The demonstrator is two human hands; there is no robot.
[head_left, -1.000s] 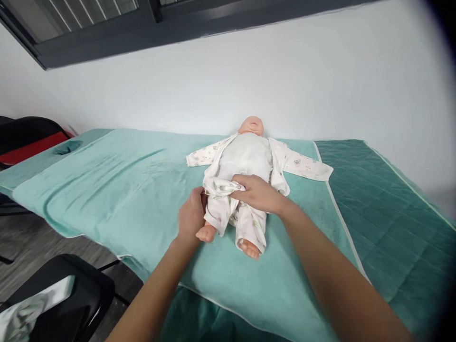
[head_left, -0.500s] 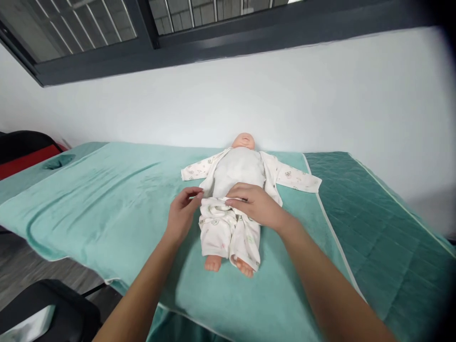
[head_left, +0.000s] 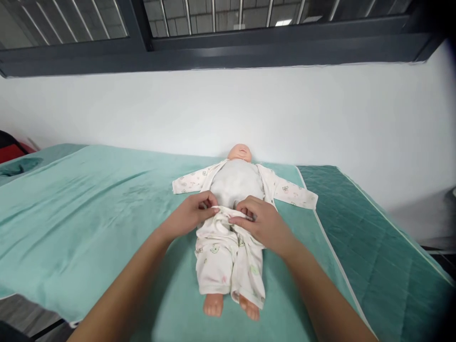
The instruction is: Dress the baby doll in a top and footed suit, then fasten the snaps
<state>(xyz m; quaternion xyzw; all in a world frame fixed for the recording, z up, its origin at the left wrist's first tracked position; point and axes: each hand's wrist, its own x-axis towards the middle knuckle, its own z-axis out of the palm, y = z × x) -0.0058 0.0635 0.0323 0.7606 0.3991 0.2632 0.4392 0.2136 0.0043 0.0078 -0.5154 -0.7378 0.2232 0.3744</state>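
Note:
A baby doll (head_left: 240,152) lies on its back, head toward the wall, its pale grey torso showing. A white patterned jacket (head_left: 295,194) is spread open around it, with both sleeves stretched out sideways. White patterned trousers (head_left: 215,266) cover the doll's legs, and its bare feet stick out below. Fingers and thumb of my left hand (head_left: 194,212) pinch the trousers' waistband at its left side. My right hand (head_left: 261,222) grips the same waistband nearer the middle, between thumb and curled fingers.
A light green cover (head_left: 89,213) lies under the doll, beside a darker green quilted mat (head_left: 377,247) on the right. Behind are a white wall (head_left: 320,114) and a dark window frame (head_left: 267,52). A red and black item (head_left: 10,151) stands at the far left.
My left hand has moved right and onto the waistband, its fingers now closed. My right hand's fingers have curled more tightly. The view has shifted.

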